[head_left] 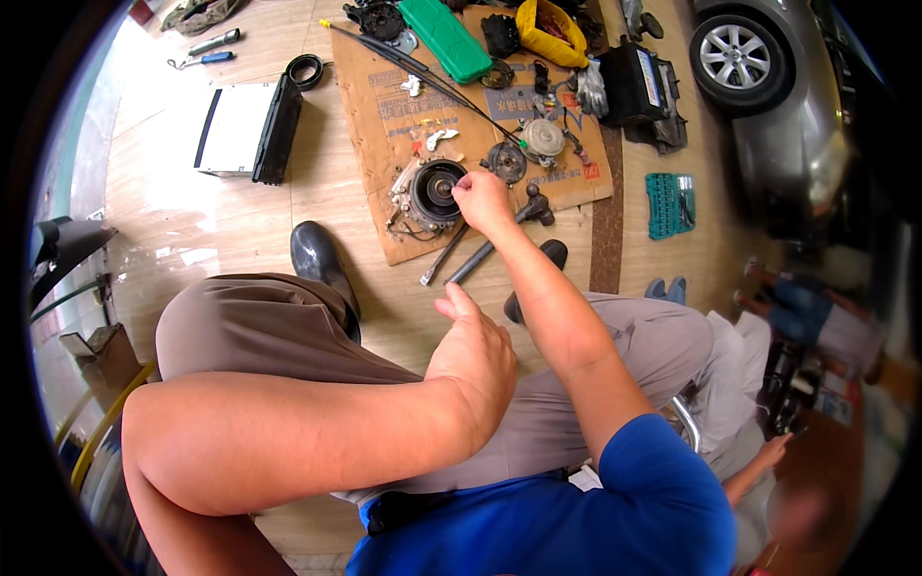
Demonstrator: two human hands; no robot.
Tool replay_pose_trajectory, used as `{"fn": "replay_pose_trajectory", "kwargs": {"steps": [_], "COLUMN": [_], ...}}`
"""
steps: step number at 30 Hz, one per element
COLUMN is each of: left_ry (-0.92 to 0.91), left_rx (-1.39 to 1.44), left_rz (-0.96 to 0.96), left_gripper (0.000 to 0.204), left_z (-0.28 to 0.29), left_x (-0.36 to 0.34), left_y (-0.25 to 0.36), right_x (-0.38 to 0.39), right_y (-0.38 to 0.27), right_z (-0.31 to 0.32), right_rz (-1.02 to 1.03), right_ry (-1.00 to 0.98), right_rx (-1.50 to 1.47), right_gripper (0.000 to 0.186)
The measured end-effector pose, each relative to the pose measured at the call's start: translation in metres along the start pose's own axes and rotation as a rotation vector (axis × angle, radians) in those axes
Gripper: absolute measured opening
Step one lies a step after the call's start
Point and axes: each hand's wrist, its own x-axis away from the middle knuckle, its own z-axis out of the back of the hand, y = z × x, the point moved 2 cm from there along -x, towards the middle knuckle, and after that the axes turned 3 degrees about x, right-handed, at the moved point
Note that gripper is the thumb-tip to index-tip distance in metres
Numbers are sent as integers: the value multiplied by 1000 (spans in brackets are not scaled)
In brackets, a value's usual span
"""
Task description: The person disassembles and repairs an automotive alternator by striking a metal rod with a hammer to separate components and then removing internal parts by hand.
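My right hand (480, 206) reaches to a round part with a black grooved rim and metal housing (430, 202) on a flattened cardboard sheet (375, 163). Its fingertips are pinched at the part's centre; what they hold, if anything, is hidden. My left hand (471, 355) is over my lap, fingers extended and apparently empty. A hammer (538, 206) and a long thin tool (442, 259) lie below the round part. A dark disc (507, 165) and a silver round part (544, 139) are beside it.
A white-topped black box (235, 130), black ring (304, 72), green case (442, 36), yellow container (549, 31), black battery (634, 82) and teal socket set (669, 204) lie around. A parked car (807, 125) stands right; other people (807, 317) are at the lower right.
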Motion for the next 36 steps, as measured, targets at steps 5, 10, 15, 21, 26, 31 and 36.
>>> {"fn": "replay_pose_trajectory", "kwargs": {"steps": [5,10,15,21,26,31,36], "left_ry": [12,12,-5,15,57,133,206], "left_rx": [-19,4,12,-2,67,78,78], "left_rz": [6,-4,-9,6,48,37,46], "left_gripper": [55,55,54,53,53,48,43], "left_z": [3,4,3,2,0,-3,-9], "left_x": [0,-1,-3,-5,-7,-7,-11], "left_y": [0,-1,-1,1,2,0,1], "right_x": [3,10,12,13,23,26,21], "right_y": [1,-1,3,2,-10,-14,-13], "right_z": [-1,0,-2,-6,-3,-1,-9], "right_rz": [49,117,160,129,175,215,222], "right_ry": [38,1,17,13,22,12,-3], "right_rx": [11,-97,-78,-46,81,191,261], "right_gripper": [29,40,39,42,39,31,25]}}
